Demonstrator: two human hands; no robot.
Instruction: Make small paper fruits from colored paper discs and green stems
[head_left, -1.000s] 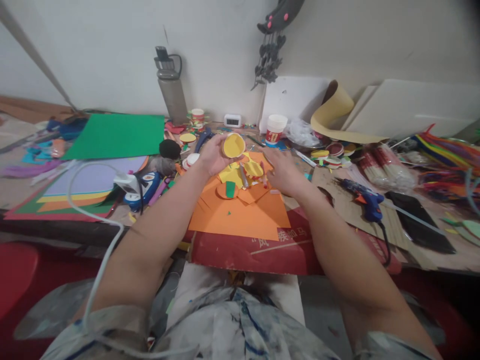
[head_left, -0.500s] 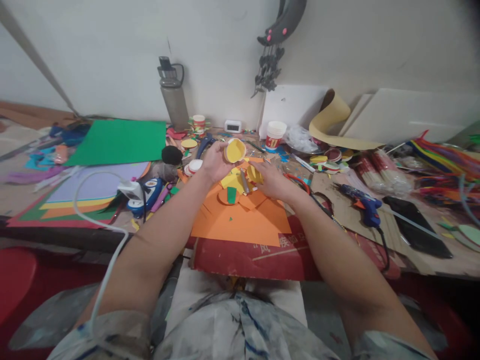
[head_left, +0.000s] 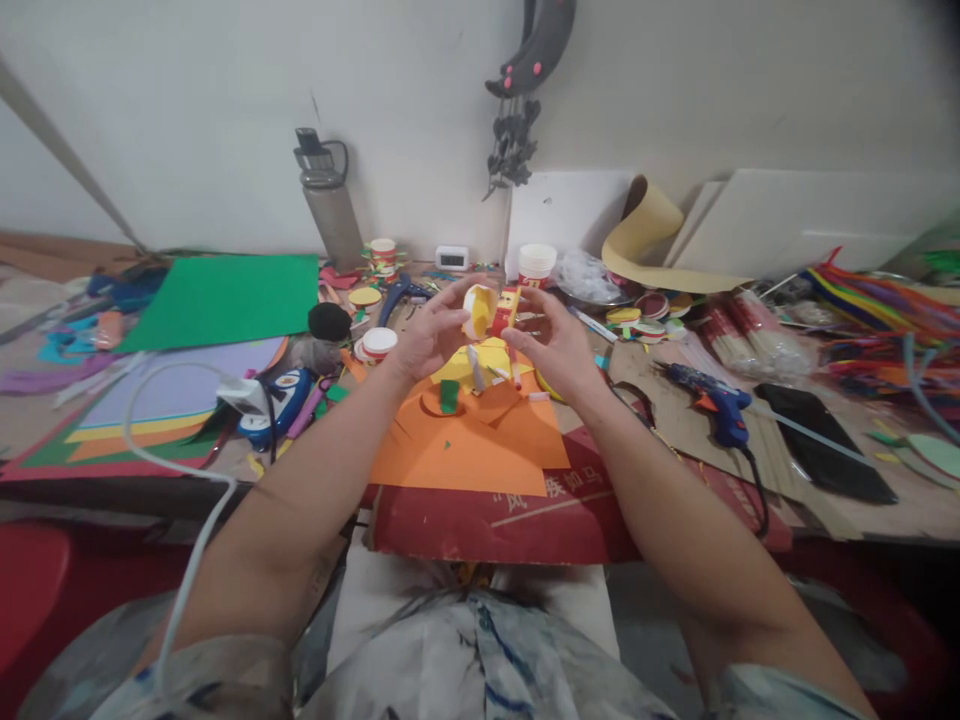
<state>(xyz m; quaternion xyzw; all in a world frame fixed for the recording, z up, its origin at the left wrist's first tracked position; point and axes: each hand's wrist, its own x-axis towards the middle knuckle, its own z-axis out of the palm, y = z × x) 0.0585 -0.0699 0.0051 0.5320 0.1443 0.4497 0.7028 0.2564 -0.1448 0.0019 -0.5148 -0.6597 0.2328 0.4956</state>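
My left hand [head_left: 435,335] grips a cut paper cup piece [head_left: 478,313] with a white rim and yellow paper inside, tilted toward me. Closed on a red printed cup piece [head_left: 505,310] with a yellow edge is my right hand [head_left: 551,335], its thumb and fingers pinching from the right. The two pieces are close together; whether they touch I cannot tell. Below both hands lie yellow paper scraps [head_left: 491,358], a pale rolled strip [head_left: 475,368], a green paper piece [head_left: 449,396] and orange paper sheets [head_left: 465,465].
A red board [head_left: 502,525] lies under the orange paper at the front edge. To the right are a blue glue gun [head_left: 716,400] and black phone [head_left: 825,440]. Stacked paper cups [head_left: 537,265], a bottle [head_left: 330,205], coloured sheets [head_left: 225,300] and a cabled power strip [head_left: 274,410] stand around.
My right hand has risen, bringing its piece up beside the cup piece in my left hand. The left piece has turned sideways. The whole view has shifted slightly.
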